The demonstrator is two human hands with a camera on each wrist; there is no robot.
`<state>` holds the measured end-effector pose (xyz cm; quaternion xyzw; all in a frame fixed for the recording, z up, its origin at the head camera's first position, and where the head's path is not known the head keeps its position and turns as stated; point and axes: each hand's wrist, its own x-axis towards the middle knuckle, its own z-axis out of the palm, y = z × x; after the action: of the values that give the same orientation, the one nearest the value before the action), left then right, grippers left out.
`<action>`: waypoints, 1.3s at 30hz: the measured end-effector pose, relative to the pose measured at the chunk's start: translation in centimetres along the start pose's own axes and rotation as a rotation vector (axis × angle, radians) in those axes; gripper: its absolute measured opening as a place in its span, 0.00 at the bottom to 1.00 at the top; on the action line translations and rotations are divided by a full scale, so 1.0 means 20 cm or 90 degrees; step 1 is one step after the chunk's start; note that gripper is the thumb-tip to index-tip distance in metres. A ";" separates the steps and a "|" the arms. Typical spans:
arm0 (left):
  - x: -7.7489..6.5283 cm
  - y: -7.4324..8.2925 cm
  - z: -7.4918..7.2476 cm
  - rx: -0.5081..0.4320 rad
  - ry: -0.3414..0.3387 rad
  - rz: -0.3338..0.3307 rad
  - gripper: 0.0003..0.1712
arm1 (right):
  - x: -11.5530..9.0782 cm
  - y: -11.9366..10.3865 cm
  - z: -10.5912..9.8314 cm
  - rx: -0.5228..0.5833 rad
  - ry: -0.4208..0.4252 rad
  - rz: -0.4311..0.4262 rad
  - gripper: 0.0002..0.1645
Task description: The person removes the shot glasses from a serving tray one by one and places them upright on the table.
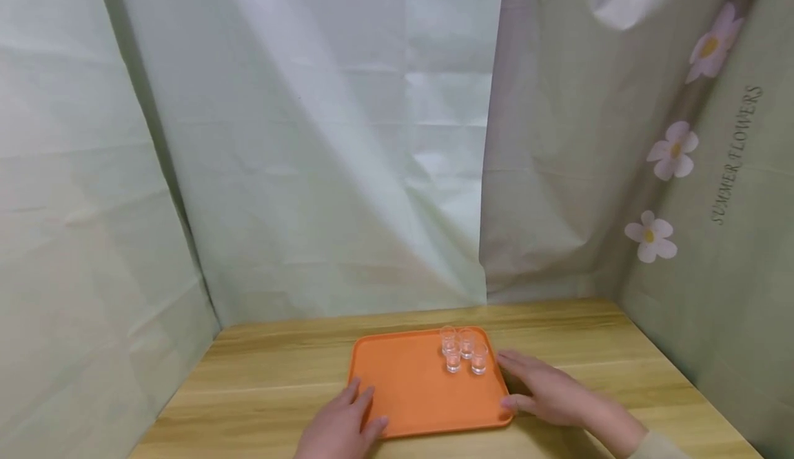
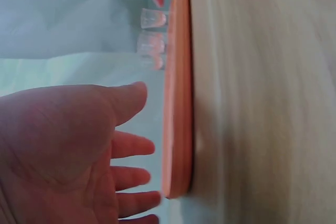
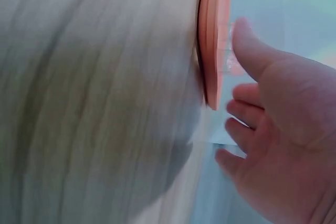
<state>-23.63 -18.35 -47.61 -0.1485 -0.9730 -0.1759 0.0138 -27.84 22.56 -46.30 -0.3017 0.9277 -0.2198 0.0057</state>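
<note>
An orange rectangular tray (image 1: 428, 397) lies flat on the wooden table. Several small clear cups (image 1: 478, 360) stand upright in a cluster at its far right corner. My left hand (image 1: 341, 424) is at the tray's near left corner, fingers spread and overlapping its edge in the head view. Beside the right edge is my right hand (image 1: 552, 390), its fingertips and thumb close to the rim. In the left wrist view the thumb and fingers are loosely extended near the tray (image 2: 178, 129). The right wrist view shows relaxed fingers and a raised thumb, with nothing held.
Wood-grain tabletop (image 1: 260, 383) surrounds the tray. A pale green cloth (image 1: 310, 169) hangs behind the table, and similar cloth walls stand at the left and right. White flowers (image 1: 675, 150) and lettering are printed on the right side.
</note>
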 end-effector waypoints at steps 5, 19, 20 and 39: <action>0.05 -0.03 0.01 0.005 0.048 -0.016 0.40 | 0.03 -0.01 0.02 -0.001 0.092 -0.005 0.50; 0.14 -0.13 0.02 0.029 0.069 -0.088 0.43 | 0.15 -0.08 0.08 0.071 0.160 0.071 0.53; 0.14 -0.13 0.01 0.027 0.067 -0.088 0.43 | 0.16 -0.08 0.08 0.076 0.161 0.072 0.53; 0.11 -0.16 0.05 -0.002 0.068 -0.064 0.36 | 0.24 -0.10 0.10 0.177 0.153 0.148 0.49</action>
<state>-26.57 -20.19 -49.42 -0.0902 -0.9768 -0.1858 0.0566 -30.37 17.68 -46.63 -0.1603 0.9111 -0.3779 -0.0383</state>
